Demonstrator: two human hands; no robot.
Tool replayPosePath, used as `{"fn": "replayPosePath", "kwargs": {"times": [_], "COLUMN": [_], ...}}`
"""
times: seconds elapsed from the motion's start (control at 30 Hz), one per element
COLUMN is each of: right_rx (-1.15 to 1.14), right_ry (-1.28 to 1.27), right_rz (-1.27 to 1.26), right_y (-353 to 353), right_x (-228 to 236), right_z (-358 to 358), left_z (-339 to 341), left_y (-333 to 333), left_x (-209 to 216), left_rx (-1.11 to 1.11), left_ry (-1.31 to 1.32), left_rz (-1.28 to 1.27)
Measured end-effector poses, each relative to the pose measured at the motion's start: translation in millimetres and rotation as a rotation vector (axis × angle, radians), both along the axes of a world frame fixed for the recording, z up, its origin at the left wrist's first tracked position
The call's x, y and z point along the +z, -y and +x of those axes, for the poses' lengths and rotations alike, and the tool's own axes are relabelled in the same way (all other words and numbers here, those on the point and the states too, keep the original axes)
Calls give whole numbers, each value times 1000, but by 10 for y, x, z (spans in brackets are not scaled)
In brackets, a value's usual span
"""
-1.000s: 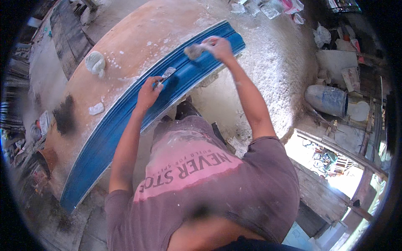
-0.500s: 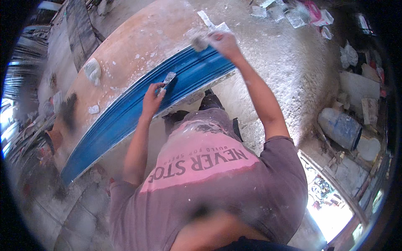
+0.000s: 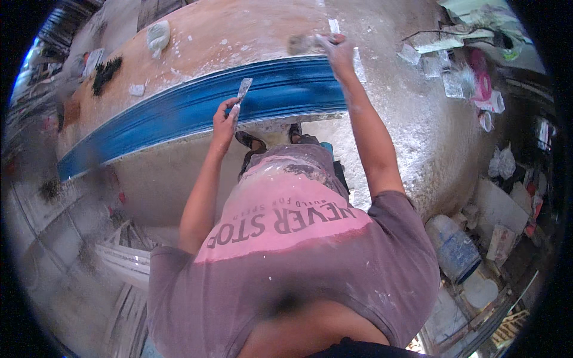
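Dusty tan work surface [image 3: 206, 24] spreads across the top, from 10 to 12 o'clock, flecked with white spots [image 3: 224, 42]. A white lump [image 3: 158, 37] sits on it between 10 and 11 o'clock; a small white scrap [image 3: 137, 90] and a bristly black thing [image 3: 107, 76] lie toward 10. Pink plastic [image 3: 479, 77] shows at 2 o'clock, and a blue-stained barrel [image 3: 453, 247] between 3 and 4.

Along the near edge of that surface lies the long blue panel [image 3: 179, 110], curving in this view from 9 o'clock round to 1, with grooves running lengthwise.

The left hand [image 3: 224, 122], between 10 and 11 o'clock, pinches a scraper [image 3: 244, 89] between thumb and fingers, its whitened blade pointing to about 12 over the panel. I cannot tell whether the blade touches it.

The right hand [image 3: 339, 53], near 1 o'clock, has its fingers closed round a brush [image 3: 303, 45]. Blurred, the brush points to 9 o'clock, just beyond the panel's far edge; contact with anything is unclear.

Brushing seems to be the step in hand, with the scraper held in reserve. Another stroke on the panel would call for bringing the brush toward 6 o'clock, following the grooves, and holding the scraper aside.
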State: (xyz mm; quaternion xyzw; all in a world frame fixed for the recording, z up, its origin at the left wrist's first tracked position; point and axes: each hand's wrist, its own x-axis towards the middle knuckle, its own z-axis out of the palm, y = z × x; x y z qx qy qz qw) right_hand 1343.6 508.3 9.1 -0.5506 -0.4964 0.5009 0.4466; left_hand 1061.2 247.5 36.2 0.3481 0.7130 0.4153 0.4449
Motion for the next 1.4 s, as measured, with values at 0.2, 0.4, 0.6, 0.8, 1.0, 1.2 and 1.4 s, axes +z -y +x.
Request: {"fn": "replayPosePath", "kwargs": {"times": [0.2, 0.4, 0.6, 0.8, 1.0, 1.2, 1.4], "right_rx": [170, 626, 432, 532, 534, 515, 371], "right_ry": [225, 87, 726, 843, 1174, 1202, 1176], "right_rz": [-73, -180, -58, -90, -144, -240, -151], "right_y": [30, 1142, 1353, 1548, 1764, 1646, 1733], "right_x": [114, 0, 287, 232, 269, 352, 220], "right_z": [-1044, -1086, -565, -622, -1028, -1222, -1227], "left_z": [230, 750, 296, -573, -837, -775, -829], "left_y": [12, -273, -249, -100, 24, 20, 35], "left_x": [-119, -94, -260, -764, -775, -726, -720], "left_rx": [306, 177, -140, -237, -340, -270, -289], "left_ry": [-4, 98, -462, -917, -991, -977, -924], "left_rz": [24, 262, 209, 154, 236, 261, 298]}}
